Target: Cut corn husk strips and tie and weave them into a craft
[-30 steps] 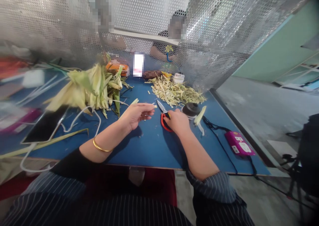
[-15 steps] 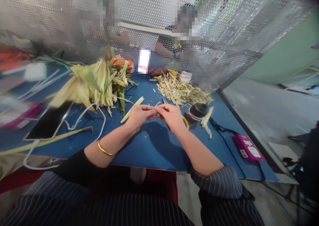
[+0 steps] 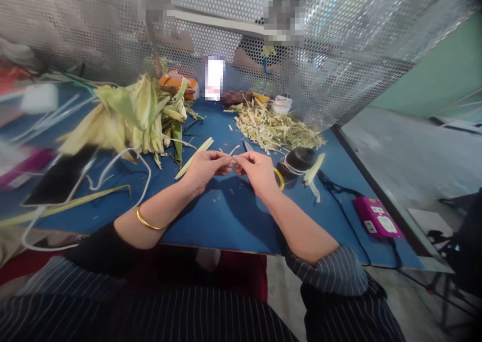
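My left hand [image 3: 211, 166] and my right hand [image 3: 254, 168] meet fingertip to fingertip above the blue table. Both are closed in a pinch on a thin pale strip of corn husk [image 3: 234, 160], mostly hidden by the fingers. Left of my left hand lies a flat piece of corn husk [image 3: 194, 157]. Just behind my right hand, a grey blade tip [image 3: 247, 145] shows, and a yellow ring-shaped handle [image 3: 279, 179] sticks out on its right. A black spool wound with white cord [image 3: 299, 161] stands farther right.
A heap of corn husks [image 3: 131, 116] lies at the left, a pile of shredded husk [image 3: 274, 126] at the back. A phone with a white cable [image 3: 60, 176] sits on the left. A purple power socket [image 3: 377, 216] is on the right. Perforated sheeting [image 3: 226, 0] stands behind; people are beyond it.
My fingertips have drawn slightly apart, and a bit of the strip shows between them. The view has shifted a little, so the table's things appear higher.
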Demonstrator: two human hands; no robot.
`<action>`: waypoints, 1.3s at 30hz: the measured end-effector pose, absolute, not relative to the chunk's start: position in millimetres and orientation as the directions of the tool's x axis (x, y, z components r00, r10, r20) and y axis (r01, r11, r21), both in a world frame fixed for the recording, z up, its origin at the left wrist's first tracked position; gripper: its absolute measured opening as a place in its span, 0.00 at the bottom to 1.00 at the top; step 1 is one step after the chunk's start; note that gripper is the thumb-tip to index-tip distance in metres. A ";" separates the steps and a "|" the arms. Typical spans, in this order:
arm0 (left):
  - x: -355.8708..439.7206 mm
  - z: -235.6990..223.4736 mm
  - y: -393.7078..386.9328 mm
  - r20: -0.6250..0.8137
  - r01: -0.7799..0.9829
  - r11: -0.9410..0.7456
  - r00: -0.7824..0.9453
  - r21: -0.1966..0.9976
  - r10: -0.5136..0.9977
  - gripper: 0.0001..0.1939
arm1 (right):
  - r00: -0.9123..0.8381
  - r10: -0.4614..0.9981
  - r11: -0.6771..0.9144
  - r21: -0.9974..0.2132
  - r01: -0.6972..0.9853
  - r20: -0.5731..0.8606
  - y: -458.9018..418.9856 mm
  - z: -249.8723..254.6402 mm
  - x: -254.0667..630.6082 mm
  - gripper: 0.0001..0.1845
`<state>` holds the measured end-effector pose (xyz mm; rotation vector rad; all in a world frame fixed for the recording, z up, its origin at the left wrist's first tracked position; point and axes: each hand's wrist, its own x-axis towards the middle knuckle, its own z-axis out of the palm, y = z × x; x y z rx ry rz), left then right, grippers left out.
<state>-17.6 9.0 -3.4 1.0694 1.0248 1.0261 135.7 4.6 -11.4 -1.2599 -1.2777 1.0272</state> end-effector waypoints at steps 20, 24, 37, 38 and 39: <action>-28.6 -24.2 35.4 0.082 0.333 -0.041 -0.108 0.942 0.991 0.18 | 0.194 0.979 0.039 -0.990 0.135 0.065 23.8 -5.5 159.8 0.08; -23.3 -32.0 38.4 0.075 0.464 -0.075 0.020 0.883 0.997 0.16 | 0.139 0.989 0.017 -0.985 0.174 0.041 23.5 -11.4 154.3 0.07; -19.8 -36.4 42.6 0.203 0.508 -0.210 0.070 0.835 0.977 0.12 | 0.047 0.995 -0.089 -0.993 0.072 -0.086 26.6 -23.6 147.3 0.11; -19.2 -36.8 42.5 0.203 0.486 -0.211 0.069 0.848 0.977 0.12 | 0.039 0.994 -0.104 -0.994 0.045 -0.103 26.4 -22.7 147.5 0.12; -18.5 -36.5 42.1 0.204 0.459 -0.215 0.074 0.862 0.976 0.11 | 0.027 0.994 -0.110 -0.993 0.031 -0.110 25.8 -21.2 148.0 0.12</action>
